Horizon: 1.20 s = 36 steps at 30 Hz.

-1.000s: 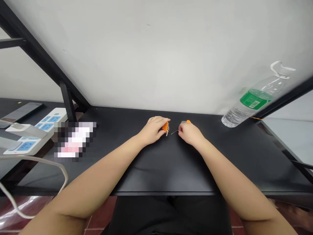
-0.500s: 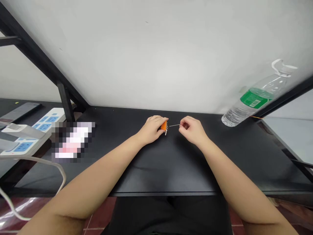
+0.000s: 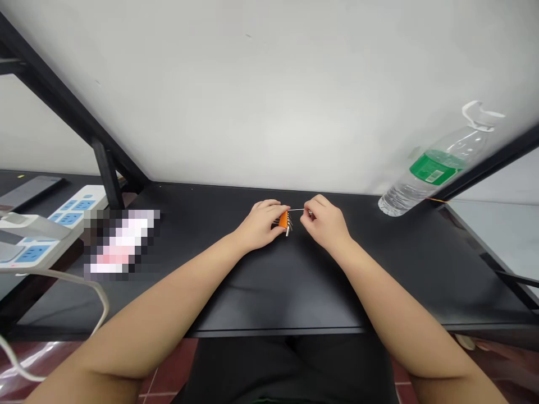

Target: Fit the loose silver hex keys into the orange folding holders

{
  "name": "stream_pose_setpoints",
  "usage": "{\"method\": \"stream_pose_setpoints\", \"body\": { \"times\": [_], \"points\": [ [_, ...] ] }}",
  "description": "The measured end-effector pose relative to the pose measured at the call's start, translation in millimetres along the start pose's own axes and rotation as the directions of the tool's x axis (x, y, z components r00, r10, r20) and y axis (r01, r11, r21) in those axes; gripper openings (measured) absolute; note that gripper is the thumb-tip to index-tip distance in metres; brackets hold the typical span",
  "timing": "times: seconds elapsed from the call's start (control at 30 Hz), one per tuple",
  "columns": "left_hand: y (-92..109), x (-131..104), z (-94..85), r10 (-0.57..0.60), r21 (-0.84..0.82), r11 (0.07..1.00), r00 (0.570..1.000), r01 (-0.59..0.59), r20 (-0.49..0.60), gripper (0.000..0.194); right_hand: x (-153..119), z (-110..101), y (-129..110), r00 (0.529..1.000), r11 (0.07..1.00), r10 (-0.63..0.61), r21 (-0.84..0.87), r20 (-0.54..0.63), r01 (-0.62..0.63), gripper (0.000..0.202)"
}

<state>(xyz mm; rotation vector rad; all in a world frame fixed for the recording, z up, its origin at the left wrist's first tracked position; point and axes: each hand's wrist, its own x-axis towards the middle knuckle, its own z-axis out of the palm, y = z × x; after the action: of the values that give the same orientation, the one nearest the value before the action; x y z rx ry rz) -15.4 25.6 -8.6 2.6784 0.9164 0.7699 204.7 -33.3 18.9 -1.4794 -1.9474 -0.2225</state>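
Note:
My left hand (image 3: 260, 227) is closed round an orange hex key holder (image 3: 283, 219) just above or on the black tabletop; which of the two I cannot tell. Several short metal hex keys stick out along the holder's right side. Between the fingertips of my right hand (image 3: 327, 223) is pinched a thin metal hex key (image 3: 297, 210), lying nearly level. Its left end reaches the far end of the holder; whether it sits inside a slot is too small to make out.
A clear plastic bottle (image 3: 437, 167) with a green label stands at the back right by the wall. On the left are a blurred-out bright object (image 3: 124, 238), a white power strip (image 3: 89, 202) with plugs, a white cable (image 3: 101, 294) and a flat grey device (image 3: 31, 191).
My right hand has moved left and slightly away from me, bringing the hex key's tip up to the holder's far end. My left hand still grips the holder.

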Motion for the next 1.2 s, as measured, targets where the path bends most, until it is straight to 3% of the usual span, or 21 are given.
{"method": "stream_pose_setpoints", "body": {
  "times": [0.6, 0.87, 1.03, 1.2],
  "points": [
    [0.1, -0.2, -1.7, 0.001, 0.041, 0.999, 1.0, -0.001, -0.016, 0.054, -3.2, -5.7, -5.8, 0.993, 0.981, -0.053, -0.182, 0.108, 0.072, 0.018],
    [4.1, -1.6, -5.5, 0.002, 0.099, 0.995, 1.0, -0.005, 0.026, 0.052, -6.1, -7.3, -7.4, 0.978, 0.959, -0.1, -0.244, 0.184, 0.144, 0.021],
    [10.5, -2.6, -10.0, 0.029, 0.122, 0.992, 0.998, -0.037, 0.063, 0.047, -7.0, -5.4, -8.3, 0.968, 0.975, -0.134, -0.145, 0.212, 0.166, 0.023],
    [16.3, -4.8, -12.6, 0.076, 0.102, 0.991, 0.995, -0.083, 0.068, 0.042, -4.4, -4.7, -0.6, 0.961, 0.982, -0.163, 0.133, 0.224, 0.136, 0.021]
  ]
}}
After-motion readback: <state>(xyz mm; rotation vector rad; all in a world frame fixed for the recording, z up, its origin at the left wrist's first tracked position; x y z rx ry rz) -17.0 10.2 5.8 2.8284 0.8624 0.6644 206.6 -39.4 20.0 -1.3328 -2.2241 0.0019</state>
